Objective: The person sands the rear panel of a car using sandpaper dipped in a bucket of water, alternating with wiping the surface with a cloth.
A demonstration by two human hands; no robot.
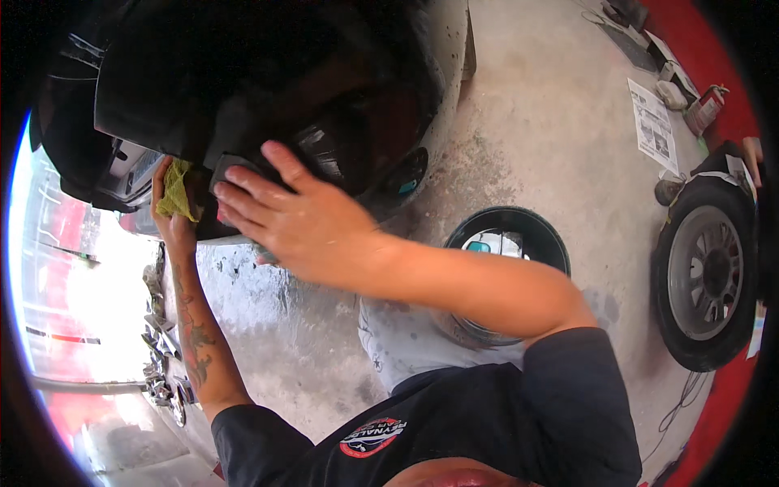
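A glossy black car body panel (187,89) fills the upper left of the head view. My right hand (296,227) presses a small dark grey sanding sheet (233,165) against its lower edge. The fingers of that hand lie together over the sheet, with the thumb spread toward the panel. At the left, my left hand (180,230) clasps a crumpled yellow-green cloth (175,193) beside the panel's corner. Part of the left hand's grip is hidden by the cloth.
A dark bucket (560,239) with water in it stands on the concrete floor, partly behind my right forearm. To the right are a wheel with a tire (663,284), a printed sheet (652,126) and a red fire extinguisher (704,111). Assorted parts (158,357) line the left side.
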